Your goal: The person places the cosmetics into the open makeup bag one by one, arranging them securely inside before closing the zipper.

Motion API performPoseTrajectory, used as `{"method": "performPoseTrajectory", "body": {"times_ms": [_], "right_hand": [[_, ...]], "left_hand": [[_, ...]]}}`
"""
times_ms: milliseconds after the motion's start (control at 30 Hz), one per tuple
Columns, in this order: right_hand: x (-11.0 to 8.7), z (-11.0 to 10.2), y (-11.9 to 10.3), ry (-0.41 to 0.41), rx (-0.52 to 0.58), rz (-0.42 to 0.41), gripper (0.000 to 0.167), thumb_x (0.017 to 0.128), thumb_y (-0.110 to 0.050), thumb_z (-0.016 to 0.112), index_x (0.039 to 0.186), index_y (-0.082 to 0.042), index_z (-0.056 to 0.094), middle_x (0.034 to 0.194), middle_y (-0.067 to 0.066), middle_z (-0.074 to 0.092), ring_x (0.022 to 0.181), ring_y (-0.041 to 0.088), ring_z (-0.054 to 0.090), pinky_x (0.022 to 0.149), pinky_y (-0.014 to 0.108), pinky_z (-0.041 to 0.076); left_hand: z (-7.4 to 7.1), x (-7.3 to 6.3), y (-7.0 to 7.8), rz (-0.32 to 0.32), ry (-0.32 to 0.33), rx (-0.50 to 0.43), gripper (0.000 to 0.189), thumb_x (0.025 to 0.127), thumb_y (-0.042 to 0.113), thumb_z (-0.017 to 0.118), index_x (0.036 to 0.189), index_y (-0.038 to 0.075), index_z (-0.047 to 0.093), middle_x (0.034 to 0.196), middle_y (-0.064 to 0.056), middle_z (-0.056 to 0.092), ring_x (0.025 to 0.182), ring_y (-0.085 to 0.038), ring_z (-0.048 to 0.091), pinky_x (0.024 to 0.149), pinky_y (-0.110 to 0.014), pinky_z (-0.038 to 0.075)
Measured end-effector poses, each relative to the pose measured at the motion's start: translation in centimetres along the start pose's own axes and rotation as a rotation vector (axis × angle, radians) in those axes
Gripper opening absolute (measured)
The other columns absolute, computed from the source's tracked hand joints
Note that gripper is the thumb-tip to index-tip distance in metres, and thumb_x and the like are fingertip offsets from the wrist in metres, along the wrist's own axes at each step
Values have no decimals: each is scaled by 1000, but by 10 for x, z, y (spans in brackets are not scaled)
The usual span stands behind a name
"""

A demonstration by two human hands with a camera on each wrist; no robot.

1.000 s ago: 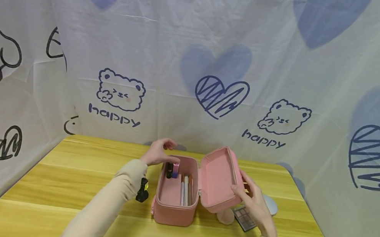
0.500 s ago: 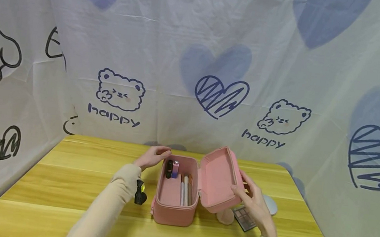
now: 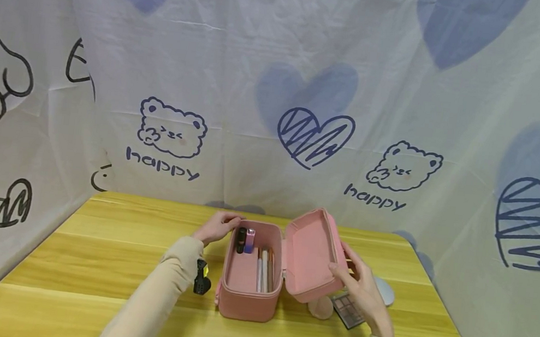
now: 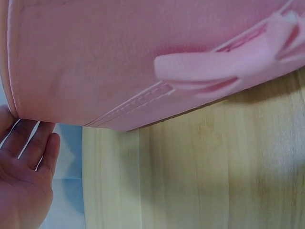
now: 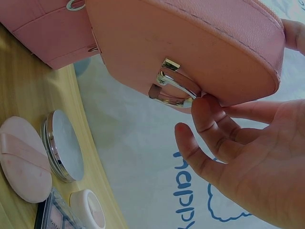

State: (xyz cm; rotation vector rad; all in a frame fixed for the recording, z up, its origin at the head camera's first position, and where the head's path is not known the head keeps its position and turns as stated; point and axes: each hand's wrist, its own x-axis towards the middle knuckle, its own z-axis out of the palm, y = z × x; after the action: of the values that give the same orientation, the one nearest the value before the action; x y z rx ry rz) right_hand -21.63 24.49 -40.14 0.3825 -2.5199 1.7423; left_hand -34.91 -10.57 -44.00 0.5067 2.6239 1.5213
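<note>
Contact is recent at the left hand [image 3: 215,228]: no longer over the open pink cosmetic case [image 3: 247,305], lower centre of the head view, it touches the case's upper-left corner; whether it pinches there, I cannot tell. Inside, the black tube [image 3: 241,240] and purple-pink tube [image 3: 249,243] show uncovered, seemingly let go. The right hand [image 3: 361,289] grips the raised lid [image 3: 310,255].

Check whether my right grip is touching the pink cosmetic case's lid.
Touching. The head view shows it: the right grip's thumb laps over the edge of the raised lid.
</note>
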Motion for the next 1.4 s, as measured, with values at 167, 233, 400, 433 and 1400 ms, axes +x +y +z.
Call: {"method": "performPoseTrajectory", "body": {"times_ms": [167, 233, 400, 433, 1400], "right_hand": [[0, 1, -1, -1, 6, 6, 64, 100, -22, 59, 157, -9, 34, 143, 21, 51, 111, 17, 55, 85, 23, 55], [0, 1, -1, -3, 10, 8, 64, 100, -22, 59, 157, -8, 34, 144, 22, 50, 111, 16, 55, 85, 22, 55], [1, 1, 0, -3, 7, 7, 63, 101, -22, 58, 157, -7, 33, 145, 22, 50, 112, 13, 56, 85, 21, 55], [1, 1, 0, -1, 3, 8, 63, 101, -22, 58, 157, -7, 33, 145, 22, 49, 112, 12, 56, 86, 20, 54], [15, 11, 6, 99, 137, 36, 56, 111, -24, 35, 156, 7, 25, 154, 35, 37, 96, -8, 60, 83, 12, 51]], "left_hand": [[-2, -2, -1, 8, 1, 8, 37, 107, 12, 44, 134, -8, 60, 136, -28, 61, 130, -43, 55, 110, -54, 45], [-3, -3, -2, 3, 4, -1, 37, 107, 12, 43, 133, -7, 60, 136, -28, 61, 129, -43, 56, 111, -53, 46], [-3, -9, -1, -26, 11, -37, 37, 108, 12, 42, 136, -6, 59, 138, -28, 59, 131, -42, 56, 112, -52, 45], [-3, -10, -1, -26, 11, -37, 37, 108, 12, 42, 136, -7, 58, 138, -28, 59, 131, -42, 56, 112, -52, 45], [-1, -38, -13, 19, 95, -182, 40, 109, 12, 41, 141, -8, 53, 146, -28, 52, 138, -43, 49, 117, -55, 39]]}}
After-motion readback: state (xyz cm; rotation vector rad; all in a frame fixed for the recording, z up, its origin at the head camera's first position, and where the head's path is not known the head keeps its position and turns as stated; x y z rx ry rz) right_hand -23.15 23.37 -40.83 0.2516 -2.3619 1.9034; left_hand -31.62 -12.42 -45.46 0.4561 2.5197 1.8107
